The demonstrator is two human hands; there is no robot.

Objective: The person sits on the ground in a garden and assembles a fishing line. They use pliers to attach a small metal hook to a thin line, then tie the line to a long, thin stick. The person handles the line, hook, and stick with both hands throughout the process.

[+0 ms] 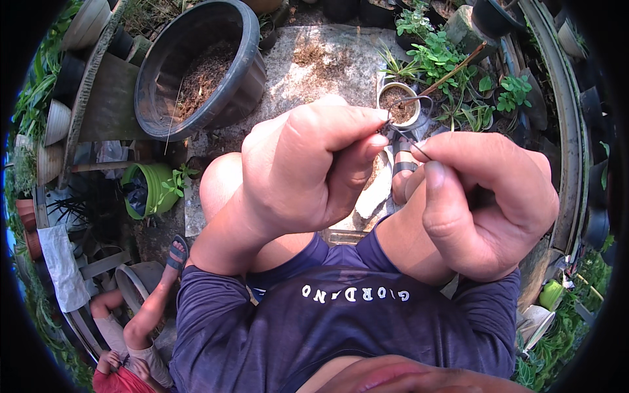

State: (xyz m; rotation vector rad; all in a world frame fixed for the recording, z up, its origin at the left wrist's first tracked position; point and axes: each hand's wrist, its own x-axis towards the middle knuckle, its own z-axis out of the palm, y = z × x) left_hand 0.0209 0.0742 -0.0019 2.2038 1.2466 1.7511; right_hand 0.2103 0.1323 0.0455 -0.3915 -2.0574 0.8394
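A thin dark wire or cord [407, 136] runs between my two hands, with a curved loop of it near a brown stem. One end is pinched between the thumb and forefinger of my left hand [308, 167]. My right hand [495, 196] pinches the other part between thumb and forefinger, its remaining fingers curled in. Just beyond the fingertips stands a small pale pot [380, 98] with soil. The brown stem [452, 73] slants from it up to the right. Whether the wire goes round the stem I cannot tell.
At the far left a large black pot [251, 46] leans, with soil inside. A lime-green pot [160, 190] lies tipped on the left. Leafy plants [442, 62] grow at the far right. Another person [134, 334] sits at the lower left.
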